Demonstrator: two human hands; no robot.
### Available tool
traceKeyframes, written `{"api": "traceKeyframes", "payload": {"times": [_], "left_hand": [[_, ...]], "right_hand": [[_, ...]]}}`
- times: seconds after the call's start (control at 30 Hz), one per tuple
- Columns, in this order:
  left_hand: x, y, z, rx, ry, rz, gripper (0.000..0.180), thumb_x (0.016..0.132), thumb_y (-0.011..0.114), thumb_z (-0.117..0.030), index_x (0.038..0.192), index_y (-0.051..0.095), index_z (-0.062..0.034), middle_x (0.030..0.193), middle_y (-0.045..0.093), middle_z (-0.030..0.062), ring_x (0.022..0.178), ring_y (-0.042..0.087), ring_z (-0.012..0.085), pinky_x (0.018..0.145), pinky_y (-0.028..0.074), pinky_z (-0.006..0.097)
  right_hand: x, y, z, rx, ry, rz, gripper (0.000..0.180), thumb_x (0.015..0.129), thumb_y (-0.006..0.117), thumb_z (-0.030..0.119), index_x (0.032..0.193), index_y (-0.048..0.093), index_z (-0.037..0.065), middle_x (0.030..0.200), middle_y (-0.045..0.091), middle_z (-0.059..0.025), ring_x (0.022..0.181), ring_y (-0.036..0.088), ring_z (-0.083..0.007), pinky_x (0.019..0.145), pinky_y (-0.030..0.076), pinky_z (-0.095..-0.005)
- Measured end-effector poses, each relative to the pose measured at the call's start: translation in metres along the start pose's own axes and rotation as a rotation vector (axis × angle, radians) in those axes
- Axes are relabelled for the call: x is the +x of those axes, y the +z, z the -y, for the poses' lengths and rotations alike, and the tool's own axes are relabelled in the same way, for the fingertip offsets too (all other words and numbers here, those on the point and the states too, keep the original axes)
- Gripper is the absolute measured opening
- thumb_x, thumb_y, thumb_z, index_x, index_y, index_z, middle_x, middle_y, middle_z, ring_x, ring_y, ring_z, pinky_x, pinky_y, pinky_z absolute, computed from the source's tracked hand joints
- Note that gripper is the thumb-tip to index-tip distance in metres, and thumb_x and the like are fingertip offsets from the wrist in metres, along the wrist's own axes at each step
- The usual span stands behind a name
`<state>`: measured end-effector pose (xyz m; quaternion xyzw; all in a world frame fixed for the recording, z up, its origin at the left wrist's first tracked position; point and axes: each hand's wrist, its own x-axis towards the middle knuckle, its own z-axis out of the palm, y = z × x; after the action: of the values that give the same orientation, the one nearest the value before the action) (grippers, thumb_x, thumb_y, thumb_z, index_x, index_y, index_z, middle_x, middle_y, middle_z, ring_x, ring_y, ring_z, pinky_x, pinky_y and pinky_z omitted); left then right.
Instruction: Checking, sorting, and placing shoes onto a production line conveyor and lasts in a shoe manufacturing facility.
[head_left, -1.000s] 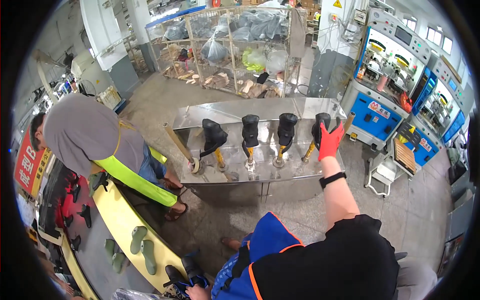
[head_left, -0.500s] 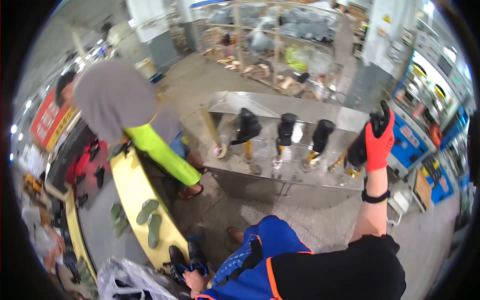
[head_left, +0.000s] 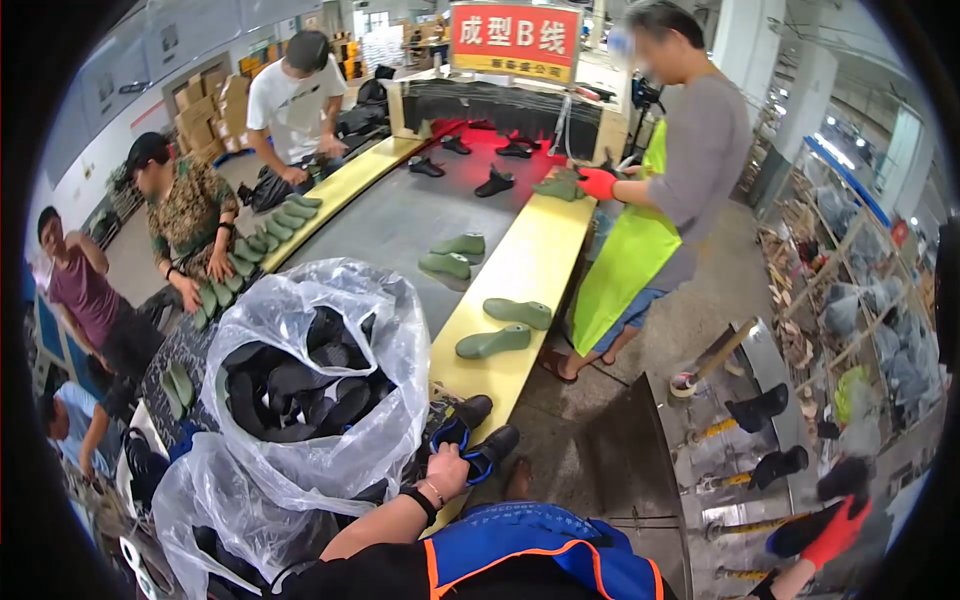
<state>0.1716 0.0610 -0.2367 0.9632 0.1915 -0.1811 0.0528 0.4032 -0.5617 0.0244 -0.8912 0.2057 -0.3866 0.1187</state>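
My bare left hand [head_left: 447, 472] is closed on a black shoe [head_left: 492, 455] with blue lining, at the near end of the yellow ledge. Against it sits a matching black shoe [head_left: 460, 422]. At the lower right, my right hand [head_left: 838, 535], in a red glove with dark fingertips, has its fingers around a black shoe upper [head_left: 798, 534] at the metal bench [head_left: 735, 375]. More black uppers [head_left: 757, 408] sit on posts beside it. Some of the right fingers are hidden against the dark material.
Clear plastic bags [head_left: 330, 280] of black shoe parts stand left of my arm. Green shoe lasts [head_left: 495, 342] lie on the yellow ledge [head_left: 470, 370] beside a grey conveyor [head_left: 370, 290]. A person in a lime apron [head_left: 625, 280] works ahead; others stand across the line.
My view has swung left toward the conveyor, so the bench now appears at the right edge. My left hand stays at the shoe pair; my right hand remains by the end post.
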Motion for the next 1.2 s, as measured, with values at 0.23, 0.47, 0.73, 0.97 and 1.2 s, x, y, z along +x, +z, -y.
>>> {"api": "traceKeyframes", "payload": {"times": [0.23,0.47,0.73,0.97,1.2], "left_hand": [[0.013,0.002,-0.001,0.011,0.062,-0.009,0.025,0.073,0.072,-0.025,0.093,0.075,-0.0107,0.112,0.056,0.0111,0.106,0.051,0.0280,0.080,0.054,0.037],[0.012,0.022,0.006,-0.020,0.059,-0.112,0.019,0.077,0.063,-0.014,0.089,0.075,-0.0063,0.107,0.058,0.0113,0.101,0.053,0.0271,0.075,0.054,0.032],[0.028,0.077,0.010,-0.247,-0.019,-0.221,0.027,0.078,0.054,-0.011,0.094,0.069,0.0033,0.100,0.058,0.0208,0.099,0.054,0.0363,0.089,0.046,0.044],[0.026,0.040,0.015,-0.100,0.155,-0.139,0.024,0.073,0.059,-0.017,0.084,0.075,-0.0022,0.103,0.055,0.0179,0.100,0.052,0.0332,0.080,0.052,0.042],[0.022,0.038,0.016,-0.165,0.167,-0.222,0.021,0.073,0.058,-0.016,0.077,0.074,-0.0027,0.092,0.055,0.0140,0.093,0.051,0.0297,0.076,0.049,0.038]], "right_hand": [[-0.031,0.049,0.170,0.711,-0.505,0.435,0.063,0.076,0.063,0.002,0.137,0.047,0.004,0.131,0.054,-0.0137,0.122,0.050,-0.0249,0.103,0.038,-0.0350],[-0.171,0.165,0.389,-0.020,-1.244,1.314,0.049,0.075,0.069,0.043,0.108,0.064,0.007,0.109,0.064,-0.0214,0.103,0.059,-0.0390,0.087,0.048,-0.0438],[-0.284,0.125,0.664,1.136,-0.775,1.146,0.043,0.081,0.071,0.025,0.120,0.059,0.010,0.089,0.067,-0.0159,0.083,0.064,-0.0300,0.077,0.049,-0.0382],[-0.339,0.204,0.703,1.218,-0.356,1.053,0.069,0.087,0.067,0.034,0.142,0.036,0.006,0.137,0.041,-0.0237,0.121,0.046,-0.0329,0.099,0.040,-0.0398],[-0.373,0.219,0.513,1.328,-0.482,1.299,0.035,0.089,0.065,0.019,0.117,0.058,-0.001,0.098,0.066,-0.0151,0.090,0.062,-0.0229,0.083,0.049,-0.0340]]}}
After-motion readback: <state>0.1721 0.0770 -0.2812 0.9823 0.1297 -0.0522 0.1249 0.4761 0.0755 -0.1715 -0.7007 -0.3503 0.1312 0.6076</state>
